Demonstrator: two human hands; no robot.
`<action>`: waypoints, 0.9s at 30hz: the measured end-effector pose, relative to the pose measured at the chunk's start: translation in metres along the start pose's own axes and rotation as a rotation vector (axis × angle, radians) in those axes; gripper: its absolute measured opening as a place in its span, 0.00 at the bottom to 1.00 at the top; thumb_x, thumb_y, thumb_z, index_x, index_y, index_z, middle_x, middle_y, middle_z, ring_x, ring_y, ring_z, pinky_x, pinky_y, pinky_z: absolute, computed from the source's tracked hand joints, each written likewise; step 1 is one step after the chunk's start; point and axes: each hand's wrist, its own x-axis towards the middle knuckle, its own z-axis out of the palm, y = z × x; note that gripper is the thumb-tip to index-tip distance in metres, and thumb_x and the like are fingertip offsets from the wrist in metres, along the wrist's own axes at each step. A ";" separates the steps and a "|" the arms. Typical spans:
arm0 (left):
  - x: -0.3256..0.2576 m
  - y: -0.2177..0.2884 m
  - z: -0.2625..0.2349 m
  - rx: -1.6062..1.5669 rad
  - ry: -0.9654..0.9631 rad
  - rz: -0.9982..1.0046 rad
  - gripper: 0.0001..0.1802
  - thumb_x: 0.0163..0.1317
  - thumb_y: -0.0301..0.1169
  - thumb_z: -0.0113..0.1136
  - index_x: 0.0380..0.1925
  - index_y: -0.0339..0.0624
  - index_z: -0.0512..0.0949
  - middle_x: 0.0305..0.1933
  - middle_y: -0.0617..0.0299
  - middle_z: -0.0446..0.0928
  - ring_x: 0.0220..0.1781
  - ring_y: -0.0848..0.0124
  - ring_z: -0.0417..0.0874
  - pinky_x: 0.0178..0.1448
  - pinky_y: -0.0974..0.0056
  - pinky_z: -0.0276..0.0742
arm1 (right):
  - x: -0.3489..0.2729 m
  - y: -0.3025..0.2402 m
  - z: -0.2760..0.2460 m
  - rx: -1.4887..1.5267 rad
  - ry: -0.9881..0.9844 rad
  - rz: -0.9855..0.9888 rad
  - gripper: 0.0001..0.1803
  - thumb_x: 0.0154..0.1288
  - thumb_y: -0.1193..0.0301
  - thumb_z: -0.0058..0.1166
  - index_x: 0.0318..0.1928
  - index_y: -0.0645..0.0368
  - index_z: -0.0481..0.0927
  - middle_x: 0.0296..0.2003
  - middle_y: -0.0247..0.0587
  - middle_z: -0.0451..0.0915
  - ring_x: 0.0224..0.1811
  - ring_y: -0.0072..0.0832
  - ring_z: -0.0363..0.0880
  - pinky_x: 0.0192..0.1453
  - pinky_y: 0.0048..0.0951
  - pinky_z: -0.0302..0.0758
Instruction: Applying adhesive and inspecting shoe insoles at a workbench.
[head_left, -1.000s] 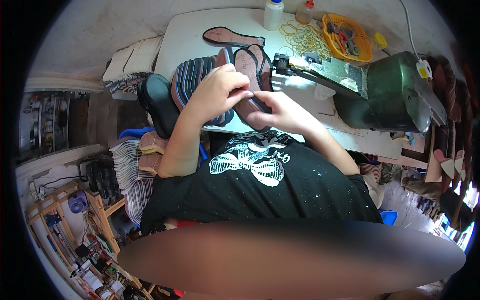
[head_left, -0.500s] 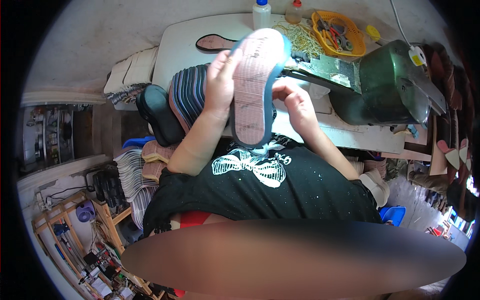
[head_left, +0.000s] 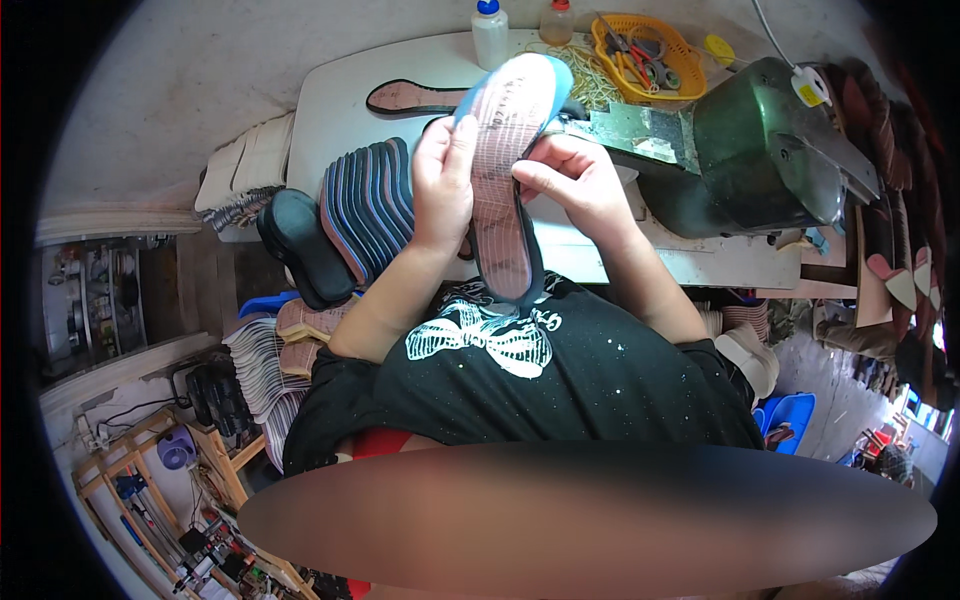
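Observation:
A long insole with a pinkish, striped face and a dark edge is held up in front of my chest, its bright toe end pointing away from me. My left hand grips its left edge, thumb lying on the pinkish face. On the opposite edge, my right hand pinches the narrow middle, with the thumb at the rim and the other fingers partly hidden. Left of my left forearm stands a row of stacked insoles, and a similar single insole lies flat on the white table.
Right of my hands is a green sewing machine. Behind it are a yellow basket of tools, tangled cord, a white bottle and a red-capped bottle. Black soles and pale stacked pieces sit at the left.
The insole has tilted, its lower end swinging slightly right. My right hand has turned and closed on its right edge, thumb now in front. The whole view has shifted a little.

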 end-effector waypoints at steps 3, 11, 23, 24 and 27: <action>0.002 0.007 -0.003 0.022 -0.014 0.123 0.12 0.68 0.31 0.53 0.45 0.34 0.70 0.40 0.58 0.78 0.41 0.78 0.78 0.45 0.72 0.74 | -0.001 -0.002 -0.004 -0.092 0.032 0.038 0.07 0.62 0.72 0.58 0.31 0.64 0.78 0.24 0.29 0.77 0.25 0.14 0.74 0.30 0.16 0.72; 0.000 0.013 0.000 -0.049 -0.139 -0.080 0.25 0.61 0.32 0.60 0.54 0.30 0.66 0.48 0.55 0.75 0.49 0.73 0.76 0.56 0.68 0.70 | -0.002 -0.004 -0.017 0.024 -0.136 0.085 0.05 0.59 0.76 0.60 0.32 0.66 0.79 0.26 0.37 0.80 0.28 0.21 0.80 0.35 0.23 0.79; -0.006 0.017 0.008 -0.274 -0.356 -0.060 0.29 0.58 0.37 0.65 0.54 0.34 0.64 0.50 0.57 0.74 0.51 0.72 0.76 0.57 0.67 0.72 | -0.013 -0.012 -0.009 -0.055 -0.174 0.023 0.07 0.53 0.80 0.64 0.35 0.64 0.82 0.31 0.38 0.82 0.31 0.21 0.81 0.35 0.23 0.79; -0.005 0.018 0.005 -0.274 -0.353 -0.062 0.29 0.58 0.37 0.65 0.54 0.34 0.64 0.50 0.57 0.74 0.51 0.72 0.76 0.57 0.67 0.72 | -0.014 -0.019 -0.006 -0.054 -0.174 0.025 0.07 0.53 0.80 0.64 0.35 0.64 0.82 0.31 0.38 0.82 0.31 0.21 0.81 0.35 0.23 0.79; 0.000 0.019 0.000 -0.086 -0.268 0.077 0.26 0.57 0.33 0.66 0.50 0.35 0.66 0.47 0.57 0.76 0.49 0.73 0.77 0.55 0.69 0.72 | -0.017 -0.033 0.003 -0.225 -0.160 0.060 0.07 0.59 0.75 0.61 0.36 0.67 0.81 0.29 0.36 0.82 0.28 0.17 0.79 0.31 0.18 0.76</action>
